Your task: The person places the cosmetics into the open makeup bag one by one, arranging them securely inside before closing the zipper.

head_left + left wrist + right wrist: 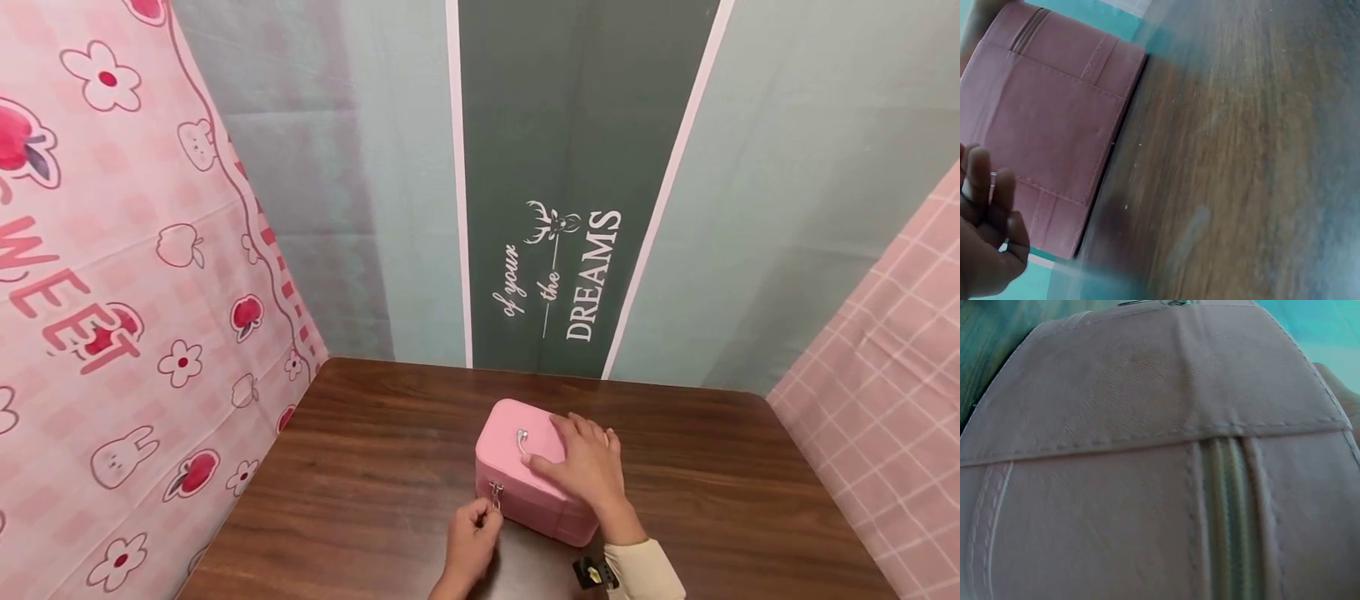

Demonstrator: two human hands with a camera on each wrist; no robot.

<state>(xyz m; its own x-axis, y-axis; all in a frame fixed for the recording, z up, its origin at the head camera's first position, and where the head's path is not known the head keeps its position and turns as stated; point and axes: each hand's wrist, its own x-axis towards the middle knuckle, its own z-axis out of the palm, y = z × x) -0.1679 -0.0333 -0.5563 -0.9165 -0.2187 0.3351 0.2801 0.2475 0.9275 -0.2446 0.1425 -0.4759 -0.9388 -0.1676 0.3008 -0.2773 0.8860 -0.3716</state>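
A pink zippered case (pixel 517 508) stands upright on the table, with a small curved handle (pixel 522 442) on its lid. My left hand (pixel 472 537) is at the case's near left corner, pinching the metal zipper pull (pixel 496 493). In the left wrist view, the curled fingers of that hand (pixel 991 225) are beside the case's stitched side (pixel 1054 125). My right hand (pixel 588 467) rests spread over the right part of the lid, its thumb close to the handle. A zipper track (pixel 1232 512) runs along the pink side in the right wrist view.
The case is on a dark wooden table (pixel 360 483). Green printed cloth (pixel 585 125) hangs behind it. Pink patterned cloth (pixel 150 333) lines the left, and pink checked cloth (pixel 885 358) the right. A dark wrist strap (pixel 592 573) is by the right sleeve (pixel 643 571).
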